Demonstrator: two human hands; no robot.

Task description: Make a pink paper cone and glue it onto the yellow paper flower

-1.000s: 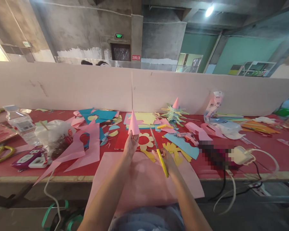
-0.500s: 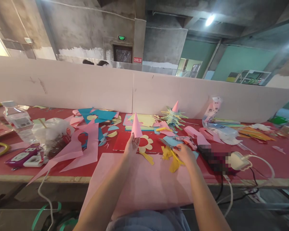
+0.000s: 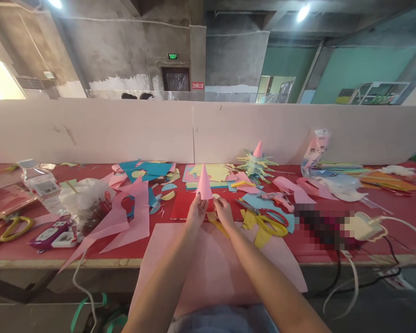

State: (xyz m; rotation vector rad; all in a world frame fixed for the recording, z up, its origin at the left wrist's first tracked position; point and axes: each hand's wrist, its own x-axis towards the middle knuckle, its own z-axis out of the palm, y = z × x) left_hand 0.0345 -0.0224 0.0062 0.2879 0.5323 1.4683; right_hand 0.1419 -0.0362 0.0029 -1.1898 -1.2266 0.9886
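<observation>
Beyond the fingers (image 3: 219, 204), a pale, flat partition board (image 3: 142, 129) is standing along the far edge of a red-topped table (image 3: 402, 203). Above them, a grey concrete wall (image 3: 131, 51) is showing white patches, and a dark rectangular door (image 3: 175, 81) is standing beneath a glowing green exit sign (image 3: 172, 56). To their upper right, a green wall (image 3: 350, 69) is rising and a white lamp (image 3: 302, 13) is shining; to their lower right, a dark grey floor (image 3: 388, 317) is extending.

Ceiling lamp (image 3: 302, 13) glaring, dim concrete wall (image 3: 235, 60), stretched edges, far shelf (image 3: 381, 94) seemingly blurred
</observation>
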